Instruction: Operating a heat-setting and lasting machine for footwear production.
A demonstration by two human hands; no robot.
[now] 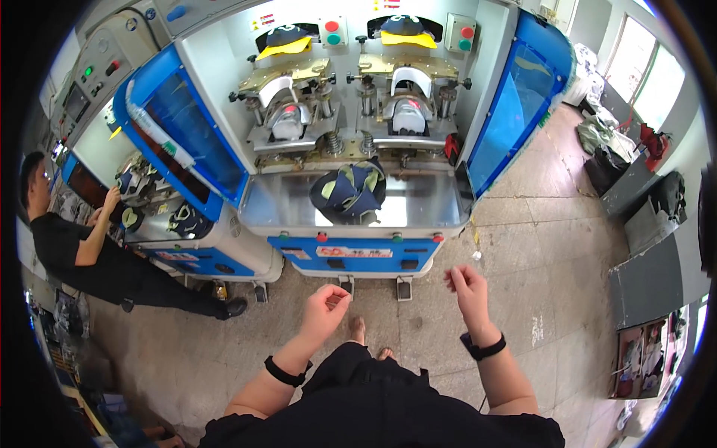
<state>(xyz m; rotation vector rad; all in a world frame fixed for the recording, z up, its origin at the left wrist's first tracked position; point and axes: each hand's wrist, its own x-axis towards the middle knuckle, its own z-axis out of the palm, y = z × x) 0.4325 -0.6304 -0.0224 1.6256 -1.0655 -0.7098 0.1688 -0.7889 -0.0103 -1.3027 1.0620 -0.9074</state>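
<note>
My left hand (323,312) hangs in the air in front of the machine, its fingers curled in against the thumb, and nothing shows in them. To the right, my right hand (470,294) is raised with loosely bent, parted fingers and holds nothing that I can see. Both hands are apart from the machine. Beyond them, a heap of navy and pale-green caps (352,188) lies on the metal shelf (280,203). Behind it stand two metal cap forms, a left one (287,123) and a right one (408,117).
Above the forms are two dark caps with yellow brims, left (285,46) and right (408,36). Blue-framed doors flank the machine, left (190,123) and right (515,112). Pedals (404,289) sit below. A co-worker (82,239) works at the left machine. Bags (601,164) lie far right.
</note>
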